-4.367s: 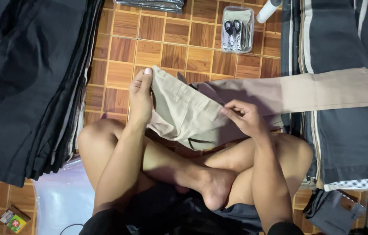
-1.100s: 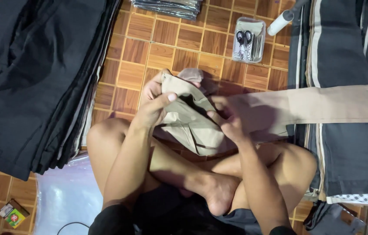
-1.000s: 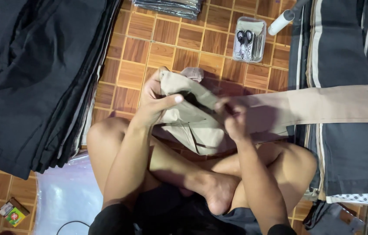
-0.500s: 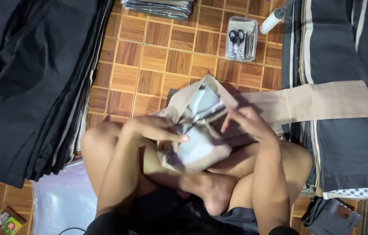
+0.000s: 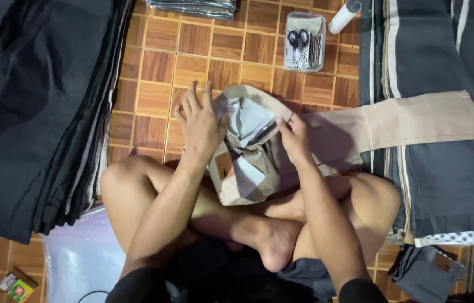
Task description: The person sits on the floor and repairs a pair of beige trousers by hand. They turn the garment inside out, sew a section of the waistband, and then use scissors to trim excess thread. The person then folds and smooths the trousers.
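The beige trousers (image 5: 248,151) lie bunched over my crossed shins, the waist end turned inside out so the pale pocket lining shows, and one leg runs flat away from my right hand toward the far right, over the dark garments there. My left hand (image 5: 199,124) rests on the left edge of the bunched waist, fingers spread and slightly raised, palm against the cloth. My right hand (image 5: 294,137) sits on the opposite edge, fingers pressed together and pinching the fabric at the waistband; I cannot tell how much cloth is caught between them.

Beyond my fingertips there is a stretch of bare wooden parquet floor (image 5: 158,62), the widest free room I have. Past that, ahead of my right hand, stands a clear plastic box (image 5: 304,47) holding scissors, with a white tube (image 5: 343,10) just to its right. A folded stack of grey cloth (image 5: 195,7) lies at the far edge, ahead of my left hand.

Outside my left hand, a thick pile of black garments (image 5: 35,106) hems the floor, its edge near my left knee. Outside my right hand, the striped dark garments (image 5: 439,168) run right up to my right knee. A clear plastic bag (image 5: 80,264) lies by my left hip, a small colourful packet (image 5: 17,283) beyond it.
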